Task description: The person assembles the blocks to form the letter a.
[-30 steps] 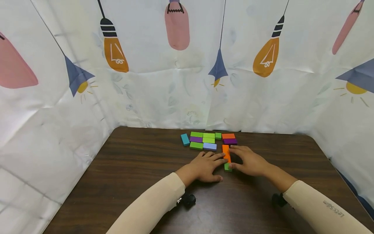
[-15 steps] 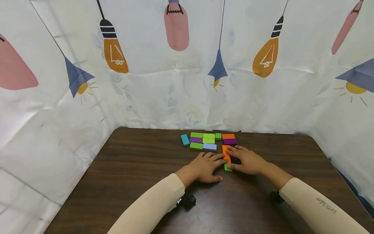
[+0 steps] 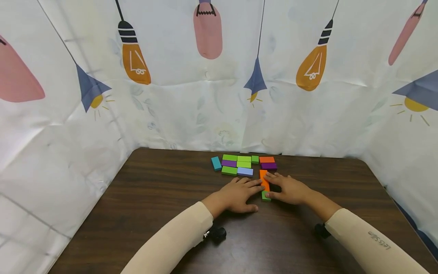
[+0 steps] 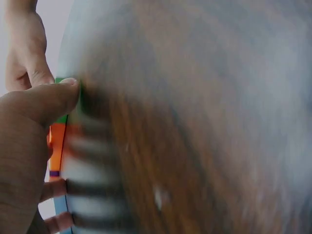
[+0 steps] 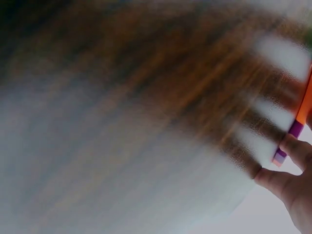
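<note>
An orange block lies lengthwise away from the person, with a green block at its near end. From the left, the left hand touches the orange block with its fingertips, fingers spread and thumb apart. On the other side the right hand rests its fingertips on the orange block, its thumb at the green one. In the left wrist view the left hand has its thumb near the green block. The right wrist view shows the right hand beside the orange block, fingers extended.
Behind the hands on the dark wooden table lie several flat blocks: a tilted teal one, a group of green, purple and light blue ones, and an orange-red one above a purple one. A patterned curtain hangs behind.
The right hand has shifted slightly left, its fingertips coming further over the orange block. The left hand and the blocks have hardly moved.
</note>
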Action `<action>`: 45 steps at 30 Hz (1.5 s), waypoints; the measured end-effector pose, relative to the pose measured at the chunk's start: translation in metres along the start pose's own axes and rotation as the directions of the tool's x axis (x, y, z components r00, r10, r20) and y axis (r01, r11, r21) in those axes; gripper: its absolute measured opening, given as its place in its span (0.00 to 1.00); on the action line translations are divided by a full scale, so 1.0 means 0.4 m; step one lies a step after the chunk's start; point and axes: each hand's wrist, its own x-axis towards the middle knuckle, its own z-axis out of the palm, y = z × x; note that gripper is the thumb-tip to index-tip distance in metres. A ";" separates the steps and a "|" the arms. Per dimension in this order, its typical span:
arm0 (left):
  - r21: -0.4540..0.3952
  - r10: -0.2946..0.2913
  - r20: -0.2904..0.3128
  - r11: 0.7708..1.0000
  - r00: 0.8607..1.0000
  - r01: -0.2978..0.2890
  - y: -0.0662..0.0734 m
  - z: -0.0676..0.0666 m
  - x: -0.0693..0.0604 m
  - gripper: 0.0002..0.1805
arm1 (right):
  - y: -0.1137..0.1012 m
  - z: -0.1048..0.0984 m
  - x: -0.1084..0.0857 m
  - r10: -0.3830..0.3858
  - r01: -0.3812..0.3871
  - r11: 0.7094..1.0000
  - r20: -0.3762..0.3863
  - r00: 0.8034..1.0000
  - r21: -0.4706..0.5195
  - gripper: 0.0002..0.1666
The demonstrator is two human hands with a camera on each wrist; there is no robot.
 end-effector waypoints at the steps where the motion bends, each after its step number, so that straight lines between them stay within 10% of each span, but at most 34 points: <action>1: -0.002 0.001 -0.015 1.000 1.000 -0.001 -0.007 -0.001 0.000 0.40 | 0.001 0.000 0.001 0.008 -0.008 1.000 0.005 1.000 0.008 0.50; 5: 0.034 -0.050 -0.145 0.998 0.988 0.055 -0.036 -0.010 0.002 0.32 | 0.003 -0.001 0.006 0.021 -0.021 1.000 0.010 1.000 0.015 0.50; 12: 0.102 -0.215 -0.342 0.959 0.914 0.264 -0.089 -0.020 0.006 0.19 | 0.007 -0.001 0.011 0.035 -0.036 0.999 0.012 0.999 0.038 0.49; 45: 0.080 -0.247 -0.217 0.960 0.944 0.270 -0.072 -0.009 0.058 0.23 | 0.010 0.004 0.010 0.074 -0.075 0.996 0.029 0.997 0.054 0.48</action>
